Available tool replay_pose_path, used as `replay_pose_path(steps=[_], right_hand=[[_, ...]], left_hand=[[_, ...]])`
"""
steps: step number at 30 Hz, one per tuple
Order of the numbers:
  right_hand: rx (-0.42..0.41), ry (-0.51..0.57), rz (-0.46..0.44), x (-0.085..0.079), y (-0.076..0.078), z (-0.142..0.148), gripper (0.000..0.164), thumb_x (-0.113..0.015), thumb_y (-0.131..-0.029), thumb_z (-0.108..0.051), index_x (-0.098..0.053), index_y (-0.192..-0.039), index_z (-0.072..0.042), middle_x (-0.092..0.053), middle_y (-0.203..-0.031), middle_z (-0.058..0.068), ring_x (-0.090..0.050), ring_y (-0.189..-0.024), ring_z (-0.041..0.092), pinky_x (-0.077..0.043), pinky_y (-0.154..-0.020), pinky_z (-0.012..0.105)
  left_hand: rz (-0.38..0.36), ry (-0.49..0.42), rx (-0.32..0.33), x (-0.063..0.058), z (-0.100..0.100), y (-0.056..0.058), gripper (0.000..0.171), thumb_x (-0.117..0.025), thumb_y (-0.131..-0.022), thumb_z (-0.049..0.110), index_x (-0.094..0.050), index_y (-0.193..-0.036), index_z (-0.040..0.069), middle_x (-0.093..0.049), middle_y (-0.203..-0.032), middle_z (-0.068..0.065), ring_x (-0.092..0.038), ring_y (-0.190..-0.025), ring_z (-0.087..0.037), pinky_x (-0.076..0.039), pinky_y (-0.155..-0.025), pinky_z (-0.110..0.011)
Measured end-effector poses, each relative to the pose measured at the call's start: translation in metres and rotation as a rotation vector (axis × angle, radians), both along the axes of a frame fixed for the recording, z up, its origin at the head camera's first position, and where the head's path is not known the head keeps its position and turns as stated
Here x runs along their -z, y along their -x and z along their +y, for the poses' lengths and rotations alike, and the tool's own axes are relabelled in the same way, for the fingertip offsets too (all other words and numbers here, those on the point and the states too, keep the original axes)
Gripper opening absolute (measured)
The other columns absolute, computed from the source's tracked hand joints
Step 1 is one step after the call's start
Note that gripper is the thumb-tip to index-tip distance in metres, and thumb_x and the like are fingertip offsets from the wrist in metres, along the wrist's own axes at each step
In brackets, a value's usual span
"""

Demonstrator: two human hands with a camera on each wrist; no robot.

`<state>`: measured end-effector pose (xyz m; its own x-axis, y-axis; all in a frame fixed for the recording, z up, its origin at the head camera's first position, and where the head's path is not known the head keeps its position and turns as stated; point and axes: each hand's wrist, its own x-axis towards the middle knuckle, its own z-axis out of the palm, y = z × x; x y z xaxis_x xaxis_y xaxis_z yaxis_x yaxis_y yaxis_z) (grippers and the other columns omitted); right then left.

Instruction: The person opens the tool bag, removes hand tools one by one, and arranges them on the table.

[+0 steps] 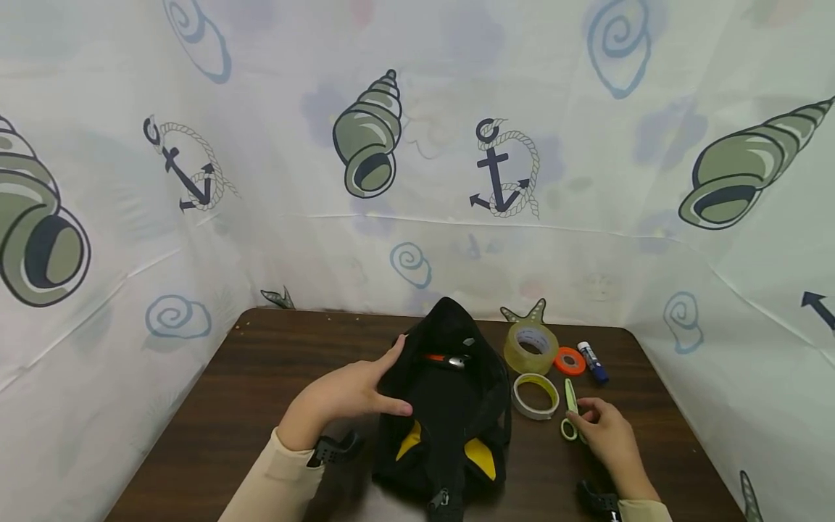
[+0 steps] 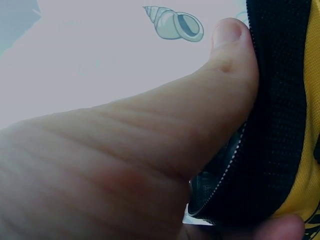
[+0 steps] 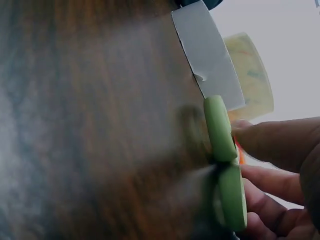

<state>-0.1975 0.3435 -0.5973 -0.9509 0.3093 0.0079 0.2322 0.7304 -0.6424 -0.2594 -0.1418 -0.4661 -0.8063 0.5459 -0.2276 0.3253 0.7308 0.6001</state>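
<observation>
An open black zippered bag (image 1: 450,413) with yellow patches stands at the middle of the table. My left hand (image 1: 355,391) grips its left side at the opening, and in the left wrist view the thumb (image 2: 235,65) lies along the zipper edge. An orange-and-silver item (image 1: 446,359) shows inside the bag, its kind not clear. To the right, light green scissors (image 1: 570,399) point away from me. My right hand (image 1: 607,431) pinches them near the handles; the right wrist view shows the handle loops (image 3: 220,130) close over the table, beside thumb and fingers.
Between bag and scissors lies a roll of white tape (image 1: 535,397), with a wide roll of clear tape (image 1: 530,348) behind it. An orange tape roll (image 1: 570,361) and a glue stick (image 1: 592,362) lie farther back. A patterned cloth (image 1: 443,254) hangs behind the brown table (image 1: 293,333).
</observation>
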Motion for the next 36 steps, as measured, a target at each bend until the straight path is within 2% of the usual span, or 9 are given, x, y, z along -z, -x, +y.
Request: replay_pose_path(steps=[4, 7, 10, 17, 22, 26, 28, 32, 36], right_hand=[[-0.039, -0.039, 0.031, 0.003, -0.001, 0.0, 0.046, -0.081, -0.1, -0.028, -0.071, -0.134, 0.001, -0.066, -0.095, 0.009, -0.054, -0.08, 0.019, -0.041, -0.068, 0.033], [-0.037, -0.056, 0.053, 0.005, -0.001, 0.0, 0.042, -0.082, -0.099, -0.025, -0.073, -0.133, -0.001, -0.065, -0.095, 0.01, -0.053, -0.081, 0.021, -0.04, -0.07, 0.034], [-0.029, -0.059, 0.061, 0.005, -0.001, 0.0, 0.041, -0.083, -0.099, -0.024, -0.075, -0.132, -0.003, -0.063, -0.095, 0.01, -0.052, -0.083, 0.021, -0.039, -0.071, 0.035], [0.021, -0.012, 0.061, 0.003, -0.002, -0.004, 0.039, -0.079, -0.101, -0.027, -0.075, -0.133, -0.004, -0.063, -0.101, 0.014, -0.055, -0.085, 0.023, -0.041, -0.071, 0.034], [0.127, -0.006, 0.219, -0.003, -0.008, -0.01, 0.026, -0.078, -0.103, -0.024, -0.078, -0.123, -0.007, -0.065, -0.101, 0.012, -0.056, -0.084, 0.018, -0.043, -0.069, 0.029], [0.14, -0.02, 0.397, -0.023, -0.013, -0.025, 0.015, -0.081, -0.101, -0.017, -0.08, -0.114, -0.011, -0.062, -0.096, 0.006, -0.053, -0.08, 0.006, -0.042, -0.067, 0.02], [0.096, -0.013, 0.471, -0.039, -0.015, -0.036, 0.012, -0.081, -0.1, -0.013, -0.079, -0.112, -0.011, -0.061, -0.095, 0.004, -0.052, -0.08, 0.003, -0.042, -0.066, 0.016], [-0.071, 0.019, 0.578, -0.075, -0.019, -0.066, 0.008, -0.08, -0.099, -0.007, -0.08, -0.107, -0.01, -0.064, -0.095, 0.001, -0.052, -0.079, 0.001, -0.043, -0.065, 0.013], [-0.256, 0.04, 0.602, -0.105, -0.02, -0.101, 0.009, -0.078, -0.101, -0.006, -0.079, -0.105, -0.015, -0.063, -0.094, -0.004, -0.053, -0.078, 0.005, -0.046, -0.064, 0.017]], left_hand=[[-0.01, -0.005, -0.002, 0.0, 0.0, -0.001, 0.122, -0.081, -0.09, 0.068, 0.006, -0.172, 0.05, -0.072, -0.144, -0.006, -0.069, -0.133, -0.026, -0.052, -0.115, -0.057], [-0.011, -0.002, -0.003, 0.0, 0.001, -0.001, 0.122, -0.081, -0.089, 0.069, 0.006, -0.172, 0.05, -0.077, -0.128, -0.001, -0.071, -0.129, -0.024, -0.052, -0.115, -0.056], [-0.012, 0.001, -0.001, -0.001, 0.001, -0.001, 0.122, -0.081, -0.089, 0.07, 0.006, -0.172, 0.05, -0.078, -0.124, 0.0, -0.071, -0.129, -0.024, -0.053, -0.114, -0.056], [-0.005, -0.005, -0.008, -0.001, 0.0, -0.002, 0.122, -0.081, -0.088, 0.07, 0.005, -0.172, 0.05, -0.064, -0.157, -0.009, -0.067, -0.136, -0.028, -0.052, -0.115, -0.056], [-0.002, -0.011, 0.007, 0.0, 0.0, -0.001, 0.122, -0.081, -0.088, 0.07, 0.005, -0.173, 0.049, -0.065, -0.155, -0.009, -0.068, -0.136, -0.028, -0.052, -0.115, -0.056], [-0.013, -0.022, 0.019, 0.001, 0.0, 0.001, 0.123, -0.081, -0.089, 0.07, 0.004, -0.174, 0.046, -0.064, -0.156, -0.01, -0.068, -0.136, -0.028, -0.052, -0.116, -0.056], [-0.015, -0.024, 0.021, 0.002, 0.0, 0.002, 0.124, -0.081, -0.089, 0.07, 0.004, -0.175, 0.043, -0.063, -0.158, -0.011, -0.068, -0.136, -0.028, -0.051, -0.116, -0.056], [-0.008, -0.016, 0.019, 0.004, -0.001, 0.003, 0.124, -0.081, -0.089, 0.07, 0.003, -0.176, 0.041, -0.063, -0.158, -0.01, -0.068, -0.137, -0.029, -0.051, -0.117, -0.056], [-0.008, -0.013, 0.013, 0.005, -0.002, 0.003, 0.122, -0.08, -0.09, 0.068, 0.006, -0.174, 0.045, -0.072, -0.145, -0.01, -0.07, -0.132, -0.027, -0.052, -0.116, -0.057]])
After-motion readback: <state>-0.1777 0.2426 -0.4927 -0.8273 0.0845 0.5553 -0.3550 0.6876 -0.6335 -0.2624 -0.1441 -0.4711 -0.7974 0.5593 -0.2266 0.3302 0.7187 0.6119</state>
